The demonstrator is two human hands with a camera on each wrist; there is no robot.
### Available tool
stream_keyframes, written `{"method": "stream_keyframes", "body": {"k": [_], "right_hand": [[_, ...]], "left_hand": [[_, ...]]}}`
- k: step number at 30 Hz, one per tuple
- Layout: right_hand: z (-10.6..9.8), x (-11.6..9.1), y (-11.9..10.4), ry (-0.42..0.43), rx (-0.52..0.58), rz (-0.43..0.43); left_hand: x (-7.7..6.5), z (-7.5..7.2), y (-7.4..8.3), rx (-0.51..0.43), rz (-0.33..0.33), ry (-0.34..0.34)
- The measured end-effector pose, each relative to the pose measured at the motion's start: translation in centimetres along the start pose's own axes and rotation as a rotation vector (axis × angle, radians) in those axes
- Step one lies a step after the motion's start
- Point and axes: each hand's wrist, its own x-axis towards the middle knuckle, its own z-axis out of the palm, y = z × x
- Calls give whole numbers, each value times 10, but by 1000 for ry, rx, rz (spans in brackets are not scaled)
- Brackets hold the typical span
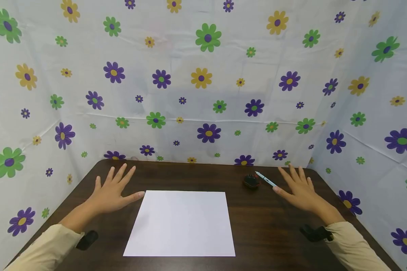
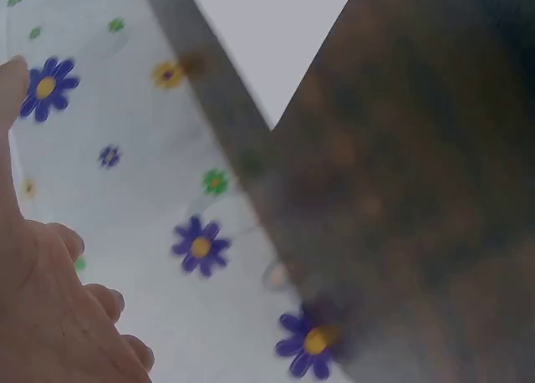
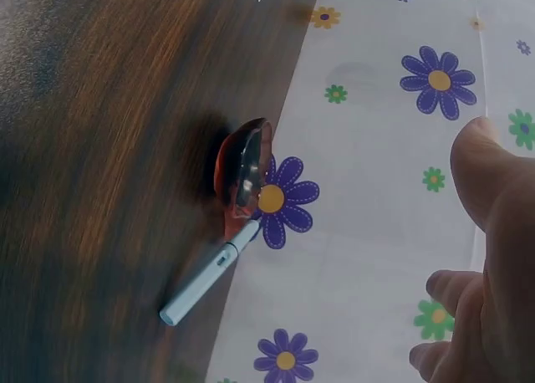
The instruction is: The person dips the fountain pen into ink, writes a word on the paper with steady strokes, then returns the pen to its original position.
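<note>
A blank white sheet of paper (image 1: 182, 224) lies on the dark wooden table. My left hand (image 1: 112, 192) is held with fingers spread and palm down, its thumb tip by the paper's far left corner. On the other side, my right hand (image 1: 300, 190) is spread the same way and holds nothing. Its thumb appears close to one end of a light blue pen (image 1: 266, 179); whether they touch is unclear. Beside the pen's other end sits a small, dark, glossy, rounded object (image 3: 242, 170) with reddish see-through edges.
A white cloth (image 1: 176, 60) with purple, green and yellow flowers hangs behind the table and at both sides. The dark wooden tabletop (image 1: 264, 229) extends right of the paper. Dark bands (image 1: 87, 240) with a camera are on both wrists, by the beige sleeves (image 1: 51, 246).
</note>
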Motion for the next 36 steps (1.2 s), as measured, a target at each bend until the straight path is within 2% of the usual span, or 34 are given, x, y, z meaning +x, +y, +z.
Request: {"method": "stream_keyframes", "body": {"k": [7, 11, 16, 22, 28, 36], "right_hand": [[7, 10, 3, -6, 34, 8], [11, 18, 6, 0, 45, 6], [20, 27, 12, 10, 46, 13], [34, 37, 20, 18, 53, 18], [48, 44, 28, 8, 97, 31], [62, 55, 40, 26, 163, 7]], "left_hand": [[-12, 31, 3, -53, 40, -26], [-20, 47, 9, -69, 86, -26], [-33, 62, 19, -118, 124, -67], [-43, 83, 18, -155, 185, -82], [-49, 82, 21, -137, 183, -139], [-52, 81, 22, -150, 151, -279]]}}
